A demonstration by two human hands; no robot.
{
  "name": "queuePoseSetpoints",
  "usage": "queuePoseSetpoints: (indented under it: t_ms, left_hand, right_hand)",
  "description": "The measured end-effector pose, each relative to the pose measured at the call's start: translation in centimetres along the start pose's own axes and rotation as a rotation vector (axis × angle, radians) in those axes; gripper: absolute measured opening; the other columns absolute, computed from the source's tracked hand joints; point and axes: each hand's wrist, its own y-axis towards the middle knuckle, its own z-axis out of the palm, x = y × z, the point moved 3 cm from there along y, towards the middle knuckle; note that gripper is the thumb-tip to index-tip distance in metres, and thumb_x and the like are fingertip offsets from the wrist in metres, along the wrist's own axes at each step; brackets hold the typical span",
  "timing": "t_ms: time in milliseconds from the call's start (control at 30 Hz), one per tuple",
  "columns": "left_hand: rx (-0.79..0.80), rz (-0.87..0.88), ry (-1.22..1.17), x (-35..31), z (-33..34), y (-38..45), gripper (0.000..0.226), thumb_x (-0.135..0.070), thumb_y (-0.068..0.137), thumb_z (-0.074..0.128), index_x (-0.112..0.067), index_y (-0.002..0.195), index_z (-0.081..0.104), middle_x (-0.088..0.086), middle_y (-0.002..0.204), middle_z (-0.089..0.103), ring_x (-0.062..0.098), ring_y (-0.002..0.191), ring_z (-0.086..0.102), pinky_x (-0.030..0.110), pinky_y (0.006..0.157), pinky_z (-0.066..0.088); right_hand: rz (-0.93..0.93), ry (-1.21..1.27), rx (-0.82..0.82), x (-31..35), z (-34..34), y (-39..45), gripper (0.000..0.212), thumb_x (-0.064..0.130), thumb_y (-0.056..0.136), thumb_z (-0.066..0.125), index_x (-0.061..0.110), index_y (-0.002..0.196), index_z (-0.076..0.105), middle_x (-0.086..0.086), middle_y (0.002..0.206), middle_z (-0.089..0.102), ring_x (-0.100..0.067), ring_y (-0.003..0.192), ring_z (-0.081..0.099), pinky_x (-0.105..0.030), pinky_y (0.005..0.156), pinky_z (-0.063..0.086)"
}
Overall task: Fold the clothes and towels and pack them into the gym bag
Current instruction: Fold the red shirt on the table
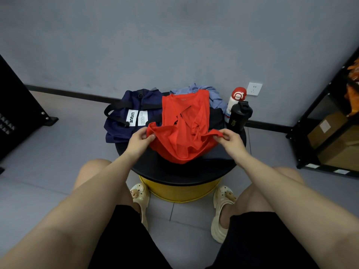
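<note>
A red shirt point(184, 125) lies spread over the round black table point(180, 171), its near hem bunched up. My left hand point(138, 141) pinches the hem's left corner and my right hand point(231, 141) pinches the right corner. The navy gym bag point(128, 117) with black straps and a white label sits at the table's left, partly under the shirt. A light blue garment point(206, 92) lies crumpled behind the shirt. A dark cloth point(216, 117) shows at the shirt's right edge.
A black shaker bottle point(240, 117) and a white bottle with a red cap point(236, 100) stand at the table's right edge. A black shelf with cardboard boxes point(334, 129) stands to the right, a dark rack point(17, 113) to the left, a grey wall behind.
</note>
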Motion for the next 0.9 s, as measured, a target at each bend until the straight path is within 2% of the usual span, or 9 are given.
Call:
queuePoseSetpoints:
  t_ms: [67, 167, 267, 333, 400, 533, 667, 800, 900]
  left_hand:
    - [-0.005, 0.023, 0.000, -1.0, -0.3, -0.2, 0.015, -0.016, 0.091, 0.061, -0.013, 0.105, 0.064, -0.003, 0.087, 0.067, 0.006, 0.082, 0.061, 0.022, 0.080, 0.048]
    - [-0.011, 0.012, 0.011, -2.0, -0.7, -0.5, 0.017, -0.018, 0.091, 0.061, -0.014, 0.107, 0.065, 0.010, 0.096, 0.068, 0.019, 0.091, 0.063, 0.032, 0.086, 0.050]
    - [-0.022, 0.014, 0.021, -3.0, -1.0, -1.2, 0.018, -0.019, 0.091, 0.061, -0.014, 0.108, 0.065, 0.009, 0.095, 0.067, 0.021, 0.092, 0.063, 0.034, 0.083, 0.052]
    - [-0.041, 0.031, 0.053, -3.6, -1.3, -1.7, 0.021, -0.019, 0.091, 0.061, -0.012, 0.111, 0.064, 0.004, 0.087, 0.065, 0.017, 0.084, 0.061, 0.031, 0.077, 0.052]
    - [-0.059, 0.025, 0.074, -4.2, -1.7, -2.2, 0.023, -0.019, 0.092, 0.061, -0.013, 0.114, 0.064, 0.004, 0.087, 0.063, 0.018, 0.084, 0.060, 0.034, 0.080, 0.051]
    - [-0.025, -0.007, 0.154, -4.9, -2.6, -3.5, 0.027, -0.022, 0.092, 0.060, -0.016, 0.119, 0.061, 0.006, 0.098, 0.062, 0.021, 0.092, 0.059, 0.038, 0.085, 0.052]
    - [0.096, -0.053, 0.172, -5.0, -2.7, -4.8, 0.024, -0.020, 0.093, 0.059, -0.015, 0.116, 0.061, 0.005, 0.102, 0.061, 0.023, 0.096, 0.060, 0.040, 0.076, 0.056]
    - [0.099, -0.031, 0.194, -4.7, -2.2, -5.3, 0.023, -0.019, 0.094, 0.058, -0.011, 0.115, 0.060, 0.006, 0.100, 0.059, 0.021, 0.093, 0.059, 0.037, 0.069, 0.056]
    - [0.054, 0.004, 0.235, -4.2, -2.1, -4.7, 0.023, -0.019, 0.094, 0.058, -0.012, 0.115, 0.062, 0.006, 0.102, 0.060, 0.024, 0.100, 0.058, 0.041, 0.078, 0.055]
  right_hand:
    - [-0.019, 0.061, -0.022, 0.9, -0.6, 0.0, 0.004, 0.010, 0.090, 0.063, 0.010, 0.093, 0.061, -0.004, 0.085, 0.067, -0.007, 0.076, 0.062, -0.011, 0.073, 0.048]
    - [-0.028, 0.058, -0.035, 1.8, -1.4, -0.2, 0.016, 0.012, 0.090, 0.063, 0.009, 0.106, 0.063, -0.009, 0.088, 0.069, -0.013, 0.075, 0.066, -0.022, 0.075, 0.053]
    - [-0.015, 0.000, -0.032, 2.4, -2.2, -0.7, 0.017, 0.013, 0.090, 0.063, 0.004, 0.104, 0.067, 0.001, 0.077, 0.067, 0.003, 0.061, 0.063, -0.012, 0.061, 0.049]
    - [0.000, -0.014, -0.042, 2.8, -2.9, -1.2, 0.017, 0.013, 0.090, 0.064, 0.003, 0.102, 0.068, 0.003, 0.072, 0.066, 0.002, 0.058, 0.061, -0.015, 0.060, 0.049]
    - [0.008, -0.023, -0.055, 3.4, -3.6, -1.8, 0.016, 0.013, 0.089, 0.065, 0.002, 0.100, 0.069, 0.002, 0.069, 0.065, -0.001, 0.057, 0.060, -0.017, 0.060, 0.049]
    - [0.012, -0.054, -0.056, 4.1, -4.7, -3.3, 0.013, 0.006, 0.089, 0.064, -0.002, 0.098, 0.069, 0.008, 0.056, 0.059, 0.007, 0.043, 0.051, -0.007, 0.047, 0.040]
    - [0.054, -0.148, 0.021, 4.1, -5.4, -4.7, 0.014, 0.011, 0.090, 0.064, -0.002, 0.094, 0.070, -0.006, 0.070, 0.061, -0.006, 0.059, 0.049, -0.009, 0.048, 0.036]
    - [0.109, -0.108, 0.033, 3.4, -5.5, -5.0, 0.018, 0.011, 0.090, 0.064, -0.004, 0.098, 0.069, -0.001, 0.066, 0.061, -0.006, 0.058, 0.049, -0.008, 0.049, 0.039]
    - [0.157, -0.004, 0.062, 2.7, -5.0, -4.8, 0.026, 0.011, 0.092, 0.061, -0.004, 0.112, 0.065, -0.010, 0.084, 0.065, -0.015, 0.074, 0.058, -0.020, 0.070, 0.048]
